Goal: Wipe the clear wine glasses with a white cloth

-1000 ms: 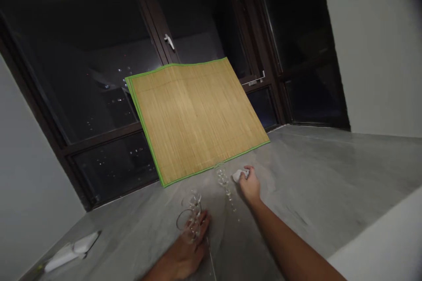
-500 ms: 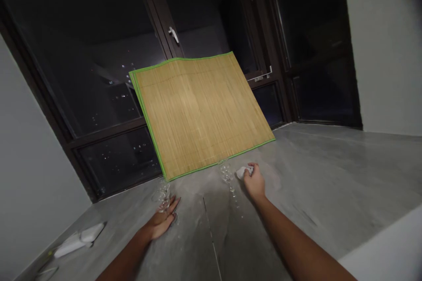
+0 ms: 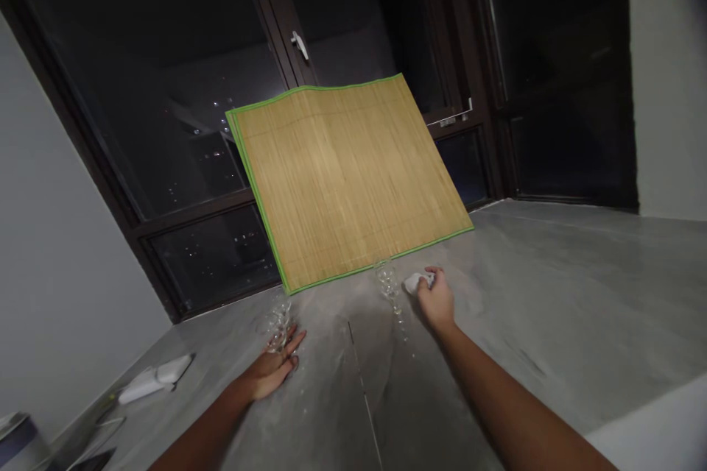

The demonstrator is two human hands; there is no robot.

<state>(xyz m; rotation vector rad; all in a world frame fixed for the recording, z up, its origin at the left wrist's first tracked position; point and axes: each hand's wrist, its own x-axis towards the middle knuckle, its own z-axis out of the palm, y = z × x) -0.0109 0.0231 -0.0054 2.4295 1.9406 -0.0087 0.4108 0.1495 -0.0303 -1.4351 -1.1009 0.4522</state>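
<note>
My right hand (image 3: 437, 300) is closed on a small crumpled white cloth (image 3: 415, 283). Just left of it stands a clear stemmed glass (image 3: 387, 281) on the grey surface (image 3: 552, 294). Another clear glass (image 3: 279, 320) is at the left, touching or very near my left hand (image 3: 277, 364). The fingers of that hand are spread low around the glass's lower part, and the contact is partly hidden. Behind the glasses a tan bamboo mat (image 3: 353, 184) with green edging leans upright.
Dark windows (image 3: 177, 88) with a white handle (image 3: 300, 45) rise behind the mat. A white bundled object (image 3: 155, 378) lies at the left, with a cylindrical container (image 3: 22, 441) at the lower left corner.
The view has shifted, so the mat and glasses appear further right and slightly higher. The container at the lower left has come into view. Both hands keep nearly the same poses.
</note>
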